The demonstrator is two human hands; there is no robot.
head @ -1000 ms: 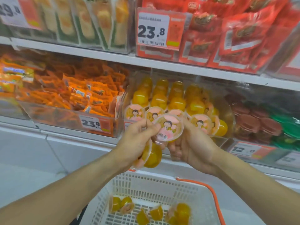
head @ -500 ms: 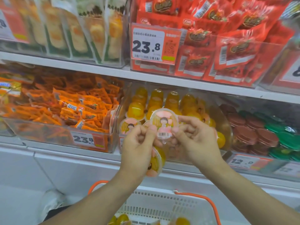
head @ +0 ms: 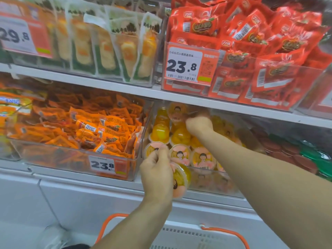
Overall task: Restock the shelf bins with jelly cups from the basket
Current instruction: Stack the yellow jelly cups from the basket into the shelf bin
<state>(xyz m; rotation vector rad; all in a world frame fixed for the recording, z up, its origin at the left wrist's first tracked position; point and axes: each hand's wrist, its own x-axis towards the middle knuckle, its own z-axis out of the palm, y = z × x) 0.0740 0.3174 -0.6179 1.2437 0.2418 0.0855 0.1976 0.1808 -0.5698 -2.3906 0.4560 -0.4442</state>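
**Both hands at the jelly-cup bin, middle shelf**

The right hand [head: 198,123] reaches deep into the clear bin [head: 212,172] on the middle shelf, its fingers curled round a jelly cup [head: 177,112] held near the back, high over the stacked cups and just under the upper shelf board [head: 116,86]. The cup's lid, printed with a cartoon figure, faces the camera; motion blur softens the fingertips, so the exact pinch cannot be made out.

The left hand [head: 156,172] is at the bin's front left corner. Its fingers are curled, and it grips a second cup [head: 180,182] against the palm, lid turned toward the lower right, orange jelly showing through the wall. The fingertips also touch a front cup [head: 152,149] at the bin's left corner; whether they pinch it cannot be told.

Inside the bin, front-row cups [head: 202,158] stand on edge with lids forward, and rows of yellow cups [head: 159,133] stand lid-down behind them.

The basket [head: 194,236], white with an orange handle [head: 107,225], sits below the hands at the bottom edge of the view; its contents are out of sight.

To the left of the bin, a second bin holds orange packets [head: 100,130] and carries a tag [head: 102,165] reading 23.8. To the right lie dark red and green lids [head: 294,155]. The upper shelf holds red packets [head: 251,51] and pale, green-edged packs [head: 111,47].
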